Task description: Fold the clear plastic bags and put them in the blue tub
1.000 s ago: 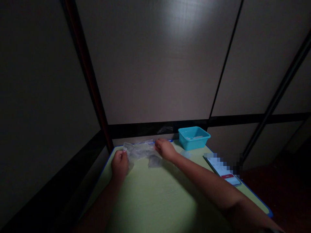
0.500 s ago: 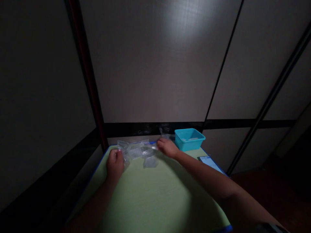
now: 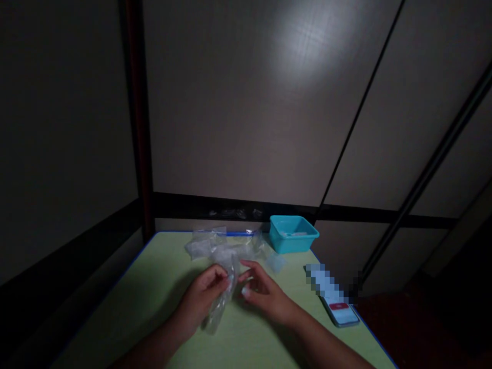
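Note:
My left hand (image 3: 203, 294) pinches a clear plastic bag (image 3: 222, 307) that hangs down over the table (image 3: 161, 266). Just right of it my right hand (image 3: 263, 294) has its thumb and fingers apart, close to the bag, with nothing visible between them. Behind both hands a loose pile of clear plastic bags (image 3: 203, 246) lies along the table's far edge. Whether the held bag has anything inside cannot be made out in the dim light.
A turquoise plastic basket (image 3: 294, 245) with some pale items inside stands at the far right corner. A phone (image 3: 342, 313) with a lit, partly blurred screen lies by the right edge. Large grey panels (image 3: 238, 113) rise directly behind the table.
Both hands have come nearer and toward each other, the left bringing a plastic bag from the left side. My right hand has left the pile at the back. The view has shifted.

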Tool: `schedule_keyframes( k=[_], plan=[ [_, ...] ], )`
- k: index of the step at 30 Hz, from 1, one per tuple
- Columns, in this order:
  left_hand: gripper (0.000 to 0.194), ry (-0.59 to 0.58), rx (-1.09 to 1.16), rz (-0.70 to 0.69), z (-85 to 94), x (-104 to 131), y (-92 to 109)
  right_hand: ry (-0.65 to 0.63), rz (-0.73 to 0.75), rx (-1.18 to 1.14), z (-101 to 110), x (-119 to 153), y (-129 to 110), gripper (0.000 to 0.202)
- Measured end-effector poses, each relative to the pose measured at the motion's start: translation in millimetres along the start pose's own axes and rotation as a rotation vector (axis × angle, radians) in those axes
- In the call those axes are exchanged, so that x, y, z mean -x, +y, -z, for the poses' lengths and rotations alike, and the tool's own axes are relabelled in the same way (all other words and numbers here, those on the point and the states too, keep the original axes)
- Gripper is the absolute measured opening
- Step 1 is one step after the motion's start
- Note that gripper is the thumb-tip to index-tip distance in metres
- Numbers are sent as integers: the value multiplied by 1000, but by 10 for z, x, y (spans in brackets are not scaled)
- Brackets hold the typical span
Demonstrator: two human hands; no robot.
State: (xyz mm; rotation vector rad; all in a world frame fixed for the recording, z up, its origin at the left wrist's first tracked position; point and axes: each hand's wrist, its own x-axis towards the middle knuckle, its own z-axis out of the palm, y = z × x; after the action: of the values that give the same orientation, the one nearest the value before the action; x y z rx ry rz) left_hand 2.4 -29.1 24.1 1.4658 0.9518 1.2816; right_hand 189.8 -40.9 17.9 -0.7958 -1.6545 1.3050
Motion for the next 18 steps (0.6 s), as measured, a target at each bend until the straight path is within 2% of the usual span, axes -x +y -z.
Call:
schedule_keyframes(
  k=[3, 5, 6, 10, 14, 16, 18],
  plan=[
    [34, -164, 163, 134, -140, 125, -49, -58, 23, -176, -134, 112, 75, 54],
    [35, -217, 289, 248, -162, 163, -78, 19, 33, -184, -184, 135, 111, 37],
    [35, -207, 328, 290, -158, 167, -88, 75, 33, -174, -188, 138, 117, 31],
    [34, -29, 345, 315, -111, 120, -94, 290, 23, -146, -76, 127, 58, 27],
    [39, 152, 333, 293, -65, 62, -85, 559, 88, -153, 111, 87, -50, 25],
    [39, 216, 334, 285, -12, 33, -64, 608, 120, -158, 182, 67, -86, 24],
    [37, 317, 363, 236, 69, -16, -18, 583, 118, -115, 224, 56, -101, 23]
  ],
)
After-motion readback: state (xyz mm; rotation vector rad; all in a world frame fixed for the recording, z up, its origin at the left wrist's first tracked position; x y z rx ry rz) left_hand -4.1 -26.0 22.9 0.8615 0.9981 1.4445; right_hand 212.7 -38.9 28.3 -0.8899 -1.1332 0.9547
